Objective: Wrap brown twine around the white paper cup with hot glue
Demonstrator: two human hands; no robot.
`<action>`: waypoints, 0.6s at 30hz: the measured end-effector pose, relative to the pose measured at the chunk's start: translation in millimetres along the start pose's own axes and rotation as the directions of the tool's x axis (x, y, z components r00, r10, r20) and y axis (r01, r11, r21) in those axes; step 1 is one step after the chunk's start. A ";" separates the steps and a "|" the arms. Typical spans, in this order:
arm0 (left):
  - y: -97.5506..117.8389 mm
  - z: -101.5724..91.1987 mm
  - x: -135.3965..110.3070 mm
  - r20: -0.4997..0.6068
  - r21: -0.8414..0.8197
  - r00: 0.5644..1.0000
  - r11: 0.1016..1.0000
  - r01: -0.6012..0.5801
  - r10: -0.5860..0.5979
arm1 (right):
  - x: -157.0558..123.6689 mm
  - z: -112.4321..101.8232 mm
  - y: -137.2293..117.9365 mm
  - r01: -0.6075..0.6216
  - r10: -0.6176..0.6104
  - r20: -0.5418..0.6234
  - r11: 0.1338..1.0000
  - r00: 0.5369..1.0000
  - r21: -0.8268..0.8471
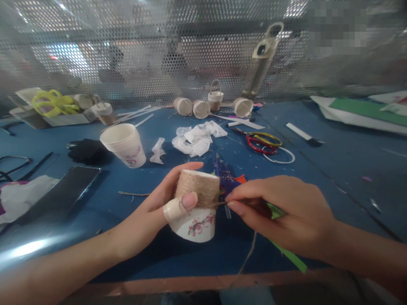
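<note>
Twine-wrapped cup (197, 203) between left fingers (186, 201); right fingers (237, 202) alongside.

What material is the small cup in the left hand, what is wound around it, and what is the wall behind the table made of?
The small white cup with pink blossom print looks like matte paper. The brown cord wound around it looks like rough jute twine, with visible fibres. The grey perforated wall seems sheet metal, shiny and full of round holes, though coated plastic is possible.

Bare blue table (343, 169) lay open at three o'clock; cup stack (124, 145) at ten, scissors (263, 143) at one blocked passage.
</note>
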State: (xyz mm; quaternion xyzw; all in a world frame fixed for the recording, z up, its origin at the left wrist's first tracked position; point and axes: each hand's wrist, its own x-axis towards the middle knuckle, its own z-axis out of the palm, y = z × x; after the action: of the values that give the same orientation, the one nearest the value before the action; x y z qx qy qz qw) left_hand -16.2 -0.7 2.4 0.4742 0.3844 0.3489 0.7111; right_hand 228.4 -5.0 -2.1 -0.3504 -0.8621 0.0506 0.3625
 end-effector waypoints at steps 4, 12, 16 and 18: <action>1.6 4.6 -0.7 -0.031 0.016 1.000 1.000 0.002 -0.002 | 1.0 -2.0 1.6 -0.046 0.045 0.032 0.999 0.998 0.030; -1.0 -2.8 1.7 0.008 0.038 1.000 0.999 -0.021 0.021 | 1.9 0.9 1.0 -0.045 0.044 0.059 0.999 0.997 0.003; -3.7 -9.0 3.6 0.038 0.060 0.999 0.998 -0.029 0.027 | -0.6 1.3 2.3 -0.059 0.058 0.049 0.998 0.997 0.015; -6.3 -10.7 4.4 0.035 0.047 0.999 0.998 -0.041 0.040 | -0.6 1.1 3.0 -0.065 0.064 0.051 0.998 0.997 0.022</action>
State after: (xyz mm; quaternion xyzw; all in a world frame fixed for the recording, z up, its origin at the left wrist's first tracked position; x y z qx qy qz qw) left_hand -22.8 5.5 -7.2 0.5046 0.3709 0.3458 0.6987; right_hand 229.7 -2.9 -4.2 -0.3723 -0.8587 0.0811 0.3428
